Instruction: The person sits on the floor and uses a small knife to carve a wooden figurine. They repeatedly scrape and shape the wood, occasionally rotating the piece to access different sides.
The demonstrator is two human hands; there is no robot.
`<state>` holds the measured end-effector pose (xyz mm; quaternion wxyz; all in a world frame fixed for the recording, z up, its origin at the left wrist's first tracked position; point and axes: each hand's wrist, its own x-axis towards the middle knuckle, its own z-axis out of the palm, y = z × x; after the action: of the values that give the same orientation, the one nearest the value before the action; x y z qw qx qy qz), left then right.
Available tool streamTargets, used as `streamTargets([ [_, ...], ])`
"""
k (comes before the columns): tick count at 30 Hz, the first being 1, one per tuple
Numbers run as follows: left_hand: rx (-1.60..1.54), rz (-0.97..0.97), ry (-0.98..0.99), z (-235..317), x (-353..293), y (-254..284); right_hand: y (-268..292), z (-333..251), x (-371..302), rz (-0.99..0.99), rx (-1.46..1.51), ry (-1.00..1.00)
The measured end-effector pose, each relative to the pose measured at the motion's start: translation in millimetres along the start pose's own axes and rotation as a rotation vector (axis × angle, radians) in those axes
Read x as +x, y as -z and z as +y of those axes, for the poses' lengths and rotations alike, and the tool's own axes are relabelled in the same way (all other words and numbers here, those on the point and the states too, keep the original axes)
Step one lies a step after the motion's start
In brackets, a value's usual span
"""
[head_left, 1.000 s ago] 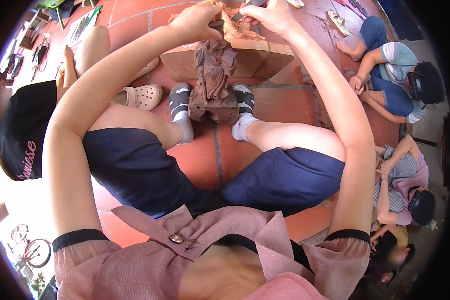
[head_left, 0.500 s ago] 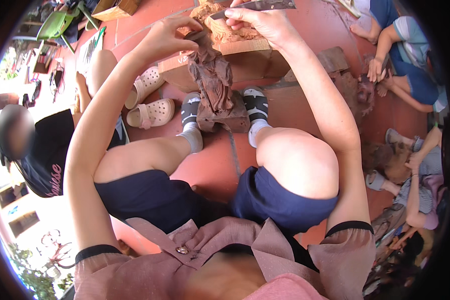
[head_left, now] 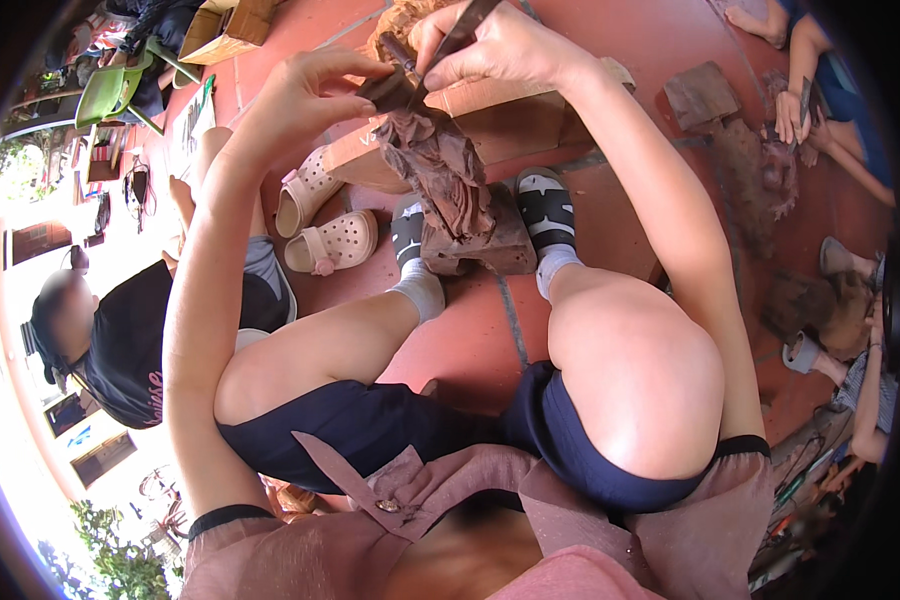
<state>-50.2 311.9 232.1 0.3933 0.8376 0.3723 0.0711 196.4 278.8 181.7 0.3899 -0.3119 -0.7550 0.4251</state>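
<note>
A dark reddish-brown carved statue (head_left: 435, 165) of a robed figure stands, leaning, on its blocky base (head_left: 490, 250) between my feet. My left hand (head_left: 310, 100) closes its thumb and fingers about the dark upper end of the statue. A flat, dark, blade-like carving tool (head_left: 462, 38) is pinched in my right hand (head_left: 500, 52). It slants down, its lower end at the top of the statue beside my left fingertips. Whether that end touches the surface I cannot make out.
Behind the statue lies a wooden block (head_left: 510, 115) with an orange-brown carving (head_left: 410, 25) on it. Pale clogs (head_left: 335, 243) sit left of my feet. One person (head_left: 120, 340) sits at left; another person's hands (head_left: 795, 120) work at right near a brown block (head_left: 702, 97).
My right hand has turned the tool from nearly level to steeply slanted and brought it to the statue's top. The view has shifted, and the statue appears more tilted.
</note>
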Motion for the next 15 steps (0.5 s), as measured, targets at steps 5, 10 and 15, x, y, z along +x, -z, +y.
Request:
streamTargets([
  [5, 0.029, 0.02, 0.035, 4, -3, -4, 2, 16, 8, 0.034, 0.064, 0.249],
  [10, 0.046, 0.03, 0.025, 3, -3, -6, 18, 2, 9, 0.048, 0.113, 0.147],
  [15, 0.031, 0.039, -0.026, -1, -4, -7, 13, -13, 13, -0.043, -0.177, 0.406],
])
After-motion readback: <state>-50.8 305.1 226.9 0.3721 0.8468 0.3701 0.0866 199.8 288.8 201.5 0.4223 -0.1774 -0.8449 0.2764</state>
